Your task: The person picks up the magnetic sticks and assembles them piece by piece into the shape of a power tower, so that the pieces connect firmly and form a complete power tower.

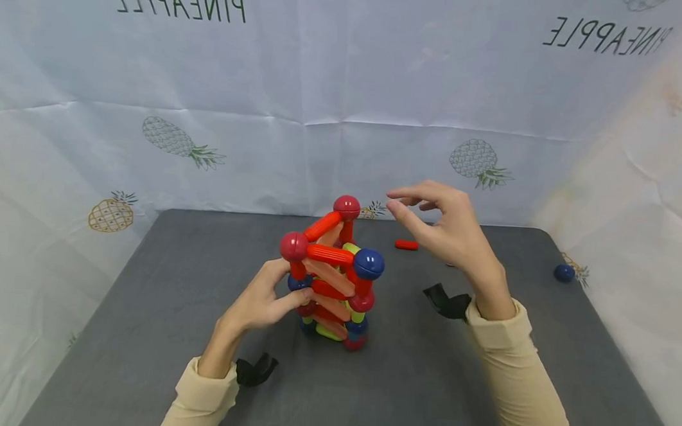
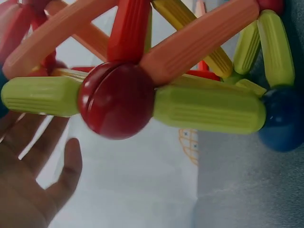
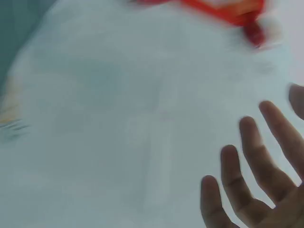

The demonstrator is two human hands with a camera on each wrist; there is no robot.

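A tower of magnetic rods and balls (image 1: 328, 283) stands upright on the table, with red, orange and yellow-green rods joined by red and blue balls. My left hand (image 1: 264, 299) holds it from the left side, thumb across the near face and fingers going behind, where the tower hides them. In the left wrist view a dark red ball (image 2: 117, 100) joins two yellow-green rods close to the camera. Up to the right of the tower, my right hand (image 1: 441, 221) is raised with fingers spread and slightly bent, holding nothing. The tower's red top appears blurred in the right wrist view.
A loose red rod (image 1: 406, 245) lies behind the tower on the grey table (image 1: 199, 263). One blue ball (image 1: 564, 273) sits near the right edge. A white cloth (image 1: 302, 63) printed with pineapples hangs behind. Black straps (image 1: 256, 369) stick out by both wrists.
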